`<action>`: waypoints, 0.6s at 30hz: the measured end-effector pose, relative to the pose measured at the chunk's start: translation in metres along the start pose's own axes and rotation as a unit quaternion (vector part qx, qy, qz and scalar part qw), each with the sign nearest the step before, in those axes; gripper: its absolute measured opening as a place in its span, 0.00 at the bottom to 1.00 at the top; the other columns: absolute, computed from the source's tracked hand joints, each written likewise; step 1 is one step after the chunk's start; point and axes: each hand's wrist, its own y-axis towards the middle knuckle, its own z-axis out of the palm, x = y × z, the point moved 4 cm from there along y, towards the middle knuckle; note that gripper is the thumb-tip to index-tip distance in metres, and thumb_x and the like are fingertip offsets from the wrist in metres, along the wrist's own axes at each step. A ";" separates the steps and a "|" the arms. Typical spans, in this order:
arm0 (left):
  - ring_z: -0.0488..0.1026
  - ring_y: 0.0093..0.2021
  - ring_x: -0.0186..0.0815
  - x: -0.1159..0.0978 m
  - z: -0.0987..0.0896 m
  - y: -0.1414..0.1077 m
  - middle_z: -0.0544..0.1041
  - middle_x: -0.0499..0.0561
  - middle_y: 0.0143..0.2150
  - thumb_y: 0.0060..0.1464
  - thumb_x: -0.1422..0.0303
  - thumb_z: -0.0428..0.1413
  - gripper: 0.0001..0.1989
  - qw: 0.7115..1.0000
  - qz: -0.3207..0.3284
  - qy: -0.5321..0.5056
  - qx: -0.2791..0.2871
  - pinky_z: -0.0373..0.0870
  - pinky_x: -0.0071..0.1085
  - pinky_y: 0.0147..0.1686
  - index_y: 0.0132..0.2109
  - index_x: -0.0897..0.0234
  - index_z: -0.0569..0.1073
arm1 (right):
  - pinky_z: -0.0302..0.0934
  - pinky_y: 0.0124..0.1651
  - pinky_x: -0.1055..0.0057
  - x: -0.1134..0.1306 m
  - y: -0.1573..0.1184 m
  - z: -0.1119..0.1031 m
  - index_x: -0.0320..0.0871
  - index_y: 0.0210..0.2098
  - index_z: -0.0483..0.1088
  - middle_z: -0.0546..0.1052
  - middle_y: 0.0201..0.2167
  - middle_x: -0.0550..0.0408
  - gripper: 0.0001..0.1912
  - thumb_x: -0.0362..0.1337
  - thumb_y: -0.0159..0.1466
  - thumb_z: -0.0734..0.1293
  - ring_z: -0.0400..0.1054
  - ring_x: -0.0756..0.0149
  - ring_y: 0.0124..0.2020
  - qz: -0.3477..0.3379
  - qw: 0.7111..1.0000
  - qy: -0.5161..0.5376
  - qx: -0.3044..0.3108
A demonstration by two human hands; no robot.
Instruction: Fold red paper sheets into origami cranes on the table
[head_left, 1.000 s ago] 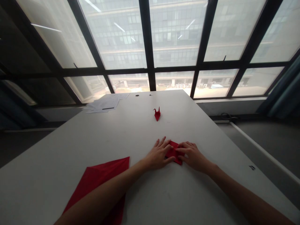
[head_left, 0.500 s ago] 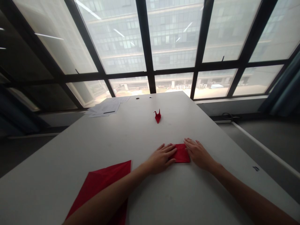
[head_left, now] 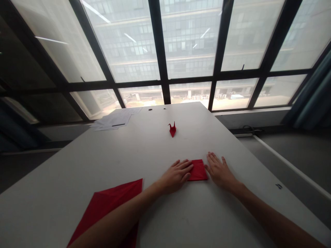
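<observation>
A small folded square of red paper (head_left: pixel 198 170) lies flat on the white table (head_left: pixel 124 155). My left hand (head_left: pixel 177 175) rests flat over its left part, fingers stretched out and covering that edge. Just off the right edge, my right hand (head_left: pixel 219 171) lies palm down with its fingers extended and the thumb near the paper. Farther up the table stands a red paper crane (head_left: pixel 172 130). Under my left forearm is a larger sheet of red paper (head_left: pixel 103 203), partly hidden by the arm.
Loose white papers (head_left: pixel 111 120) with a dark pen (head_left: pixel 118 125) lie at the far left of the table. A small dark mark (head_left: pixel 279 186) sits near the right edge. Beyond the table's far end are large windows, with a curtain (head_left: pixel 307 89) at the right.
My right hand has slid off the folded paper's right edge, slightly to the right. The left hand stays on the paper. The whole view has shifted a little.
</observation>
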 end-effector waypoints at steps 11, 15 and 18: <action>0.50 0.72 0.39 -0.002 0.000 0.000 0.56 0.48 0.72 0.66 0.61 0.46 0.28 1.000 -0.003 0.007 -0.008 0.45 0.42 0.70 0.70 0.52 0.53 | 0.29 0.69 0.40 0.017 -0.006 0.000 0.49 0.71 0.45 0.42 0.73 0.49 0.34 0.43 0.69 0.58 0.31 0.54 0.73 -0.122 0.983 0.074 0.120; 0.50 0.72 0.39 -0.002 0.000 0.000 0.55 0.49 0.72 0.67 0.61 0.46 0.27 1.000 -0.005 0.008 -0.006 0.45 0.43 0.70 0.70 0.52 0.54 | 0.30 0.69 0.39 0.001 -0.008 -0.008 0.50 0.72 0.42 0.38 0.73 0.48 0.39 0.41 0.66 0.62 0.28 0.52 0.73 -0.103 0.983 0.083 0.129; 0.50 0.72 0.39 -0.003 -0.001 0.000 0.55 0.49 0.72 0.67 0.60 0.46 0.27 1.000 -0.006 0.006 -0.005 0.44 0.43 0.70 0.70 0.53 0.54 | 0.32 0.69 0.41 -0.008 -0.009 -0.013 0.51 0.72 0.40 0.38 0.74 0.48 0.42 0.42 0.65 0.64 0.28 0.52 0.73 -0.102 0.979 0.103 0.142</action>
